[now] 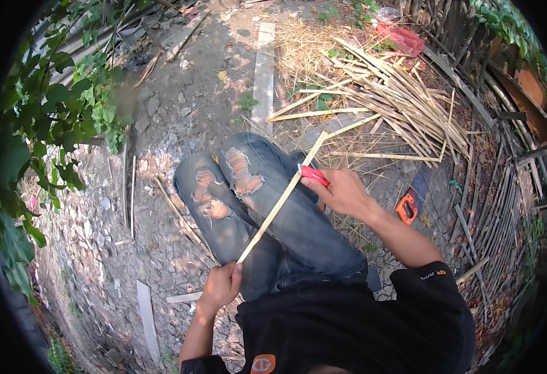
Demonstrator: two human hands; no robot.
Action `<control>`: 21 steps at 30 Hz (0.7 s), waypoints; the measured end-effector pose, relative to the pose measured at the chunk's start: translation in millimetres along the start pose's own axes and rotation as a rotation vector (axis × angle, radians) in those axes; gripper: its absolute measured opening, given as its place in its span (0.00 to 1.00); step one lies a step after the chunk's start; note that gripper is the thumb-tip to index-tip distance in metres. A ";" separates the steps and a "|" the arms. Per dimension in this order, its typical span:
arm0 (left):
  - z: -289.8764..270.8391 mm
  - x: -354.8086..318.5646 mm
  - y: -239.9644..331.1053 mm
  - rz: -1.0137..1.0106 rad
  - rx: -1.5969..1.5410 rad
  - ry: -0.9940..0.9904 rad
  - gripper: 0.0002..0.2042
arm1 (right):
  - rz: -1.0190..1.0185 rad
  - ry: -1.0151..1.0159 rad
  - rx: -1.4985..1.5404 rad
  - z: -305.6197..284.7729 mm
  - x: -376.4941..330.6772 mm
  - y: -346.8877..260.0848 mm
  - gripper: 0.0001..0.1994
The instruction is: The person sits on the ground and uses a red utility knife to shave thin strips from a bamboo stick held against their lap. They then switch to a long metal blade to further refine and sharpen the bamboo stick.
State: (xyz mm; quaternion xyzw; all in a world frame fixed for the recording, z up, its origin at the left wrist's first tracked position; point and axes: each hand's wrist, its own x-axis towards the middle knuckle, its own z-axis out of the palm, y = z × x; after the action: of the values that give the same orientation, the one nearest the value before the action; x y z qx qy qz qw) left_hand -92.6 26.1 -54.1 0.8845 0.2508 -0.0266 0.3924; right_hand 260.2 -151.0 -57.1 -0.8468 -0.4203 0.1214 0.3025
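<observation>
A long pale bamboo strip (278,208) slants across my lap, over my ripped jeans (311,234). My left hand (222,285) is closed round its near end. In my right hand (343,192) is a red-handled knife (314,175), gripped with the fingers wrapped round the handle. The knife's front end lies against the strip's upper part; most of its blade is hidden. Beyond the knife, the strip's far end meets another thin piece angled to the right, and I cannot tell whether the two are joined.
A large heap of bamboo strips (404,100) lies ahead to the right, beside dry straw (298,47). An orange-handled saw (409,204) rests right of my right forearm. Ahead is a flat board (263,81). Leafy vines (55,118) hang at left; a stick fence (501,206) borders the right.
</observation>
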 end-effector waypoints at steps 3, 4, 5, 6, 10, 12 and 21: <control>-4.7 -3.5 -3.7 0.019 -0.002 0.018 0.17 | 0.139 0.031 0.098 2.5 16.8 35.8 0.33; -6.3 -7.8 -4.3 0.014 -0.020 0.018 0.17 | 0.311 0.123 0.105 -15.0 37.7 73.8 0.33; -6.3 -11.9 -4.7 0.008 -0.044 0.021 0.17 | 0.315 0.256 0.133 -35.4 46.5 100.9 0.33; -7.4 -8.6 -8.1 0.040 -0.040 0.022 0.16 | 0.308 0.400 0.163 -54.5 53.6 110.5 0.33; 0.5 -1.3 -1.8 0.030 0.082 0.071 0.14 | 0.254 0.236 0.196 -39.3 27.4 56.2 0.32; 2.5 9.6 16.8 0.043 0.189 0.121 0.14 | 0.196 0.105 0.143 -32.9 12.3 9.4 0.31; 19.8 59.2 70.6 0.115 0.183 0.311 0.09 | 0.014 -0.159 0.017 -0.9 -33.9 -43.2 0.30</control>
State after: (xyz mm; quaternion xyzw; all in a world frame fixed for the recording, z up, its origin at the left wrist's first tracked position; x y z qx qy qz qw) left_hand -5.2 -2.9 -34.2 0.9229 0.2540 0.1101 0.2675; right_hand 212.2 -158.0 -31.5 -0.8348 -0.4360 0.1938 0.2747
